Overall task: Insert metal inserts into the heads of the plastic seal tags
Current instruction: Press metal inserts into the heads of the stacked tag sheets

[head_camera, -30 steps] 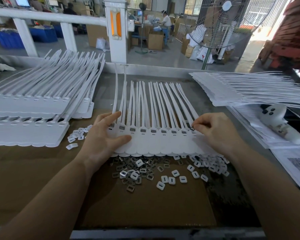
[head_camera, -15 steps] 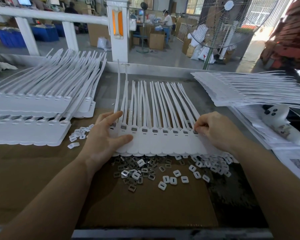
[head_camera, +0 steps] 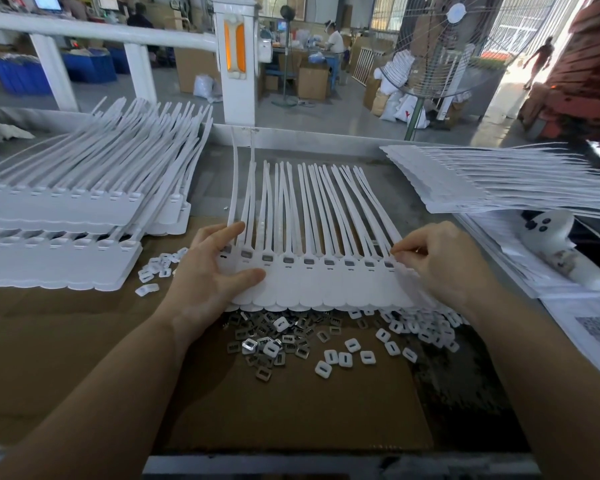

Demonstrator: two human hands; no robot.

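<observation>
A joined strip of white plastic seal tags [head_camera: 326, 285] lies flat on the cardboard in front of me, tails pointing away. Grey metal inserts sit in several of its heads [head_camera: 309, 261]. My left hand [head_camera: 212, 275] rests flat on the strip's left end, fingers straight. At the strip's right end my right hand [head_camera: 440, 261] has curled fingers, and its fingertips pinch at the rightmost head; whether an insert is between them is hidden. Loose metal inserts [head_camera: 267, 344] and white plastic caps [head_camera: 395, 337] lie in a heap just below the strip.
Stacks of tag strips [head_camera: 59, 216] fill the left side, with a few white caps [head_camera: 156, 268] beside them. More strips [head_camera: 499, 181] are piled at the right over papers and a white bottle [head_camera: 565, 251]. A white railing and a fan stand beyond the bench.
My right hand has shifted slightly at the strip's right end, fingertips staying on the last heads. The left hand keeps pressing the left end. The view has moved a little.
</observation>
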